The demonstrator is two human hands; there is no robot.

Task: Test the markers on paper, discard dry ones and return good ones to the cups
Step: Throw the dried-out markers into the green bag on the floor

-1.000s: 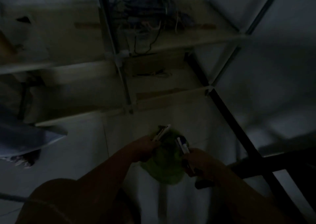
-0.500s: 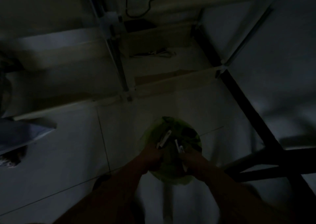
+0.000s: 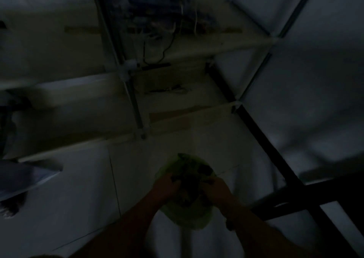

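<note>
Low centre of the frame, both my hands are at the mouth of the green bag (image 3: 187,218): left hand (image 3: 167,186) gripping its left rim, right hand (image 3: 214,188) its right rim. It's too dark to make out any marker. Pale tiled floor (image 3: 78,198) below, shelving rack (image 3: 126,74) above, dark frame lower right.

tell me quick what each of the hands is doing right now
Left hand: fingers curled at the mouth of the green bag; too dark to tell what it grips.
Right hand: also curled at the bag's mouth; grip cannot be told.
</note>
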